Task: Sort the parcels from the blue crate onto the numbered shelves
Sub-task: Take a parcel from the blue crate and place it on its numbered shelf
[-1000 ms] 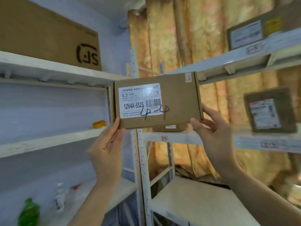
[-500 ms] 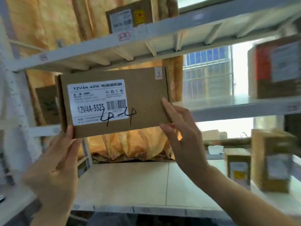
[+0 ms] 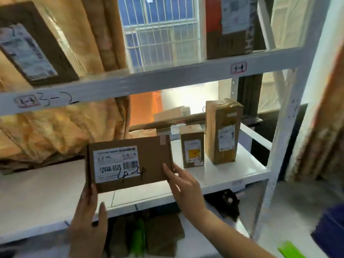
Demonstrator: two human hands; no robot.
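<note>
A flat brown parcel [image 3: 149, 157] carries a white label reading 12V4A-5525 and a handwritten 4-4. I hold it upright in front of the white lower shelf board [image 3: 219, 175]. My left hand [image 3: 87, 211] supports its lower left corner with straight fingers, thumb off the box. My right hand [image 3: 184, 185] pinches its lower right edge. The shelf beam [image 3: 167, 79] above has a tag 3-4 [image 3: 238, 67] on the right, and a tag 3-3 [image 3: 28, 102] with 3-2 written beside it on the left. A blue crate edge [image 3: 329, 229] shows at the lower right.
Two brown parcels stand upright on the lower board, a small one [image 3: 191, 146] and a tall one [image 3: 223, 131]. More parcels sit on the upper shelf [image 3: 31, 45] [image 3: 229, 27]. Orange curtain [image 3: 61, 131] hangs behind. Brown packets and a green bottle [image 3: 137, 237] lie below.
The view has swung right and down along the shelves. The parcel has come down from eye level to the lower shelf board, with both hands on it.
</note>
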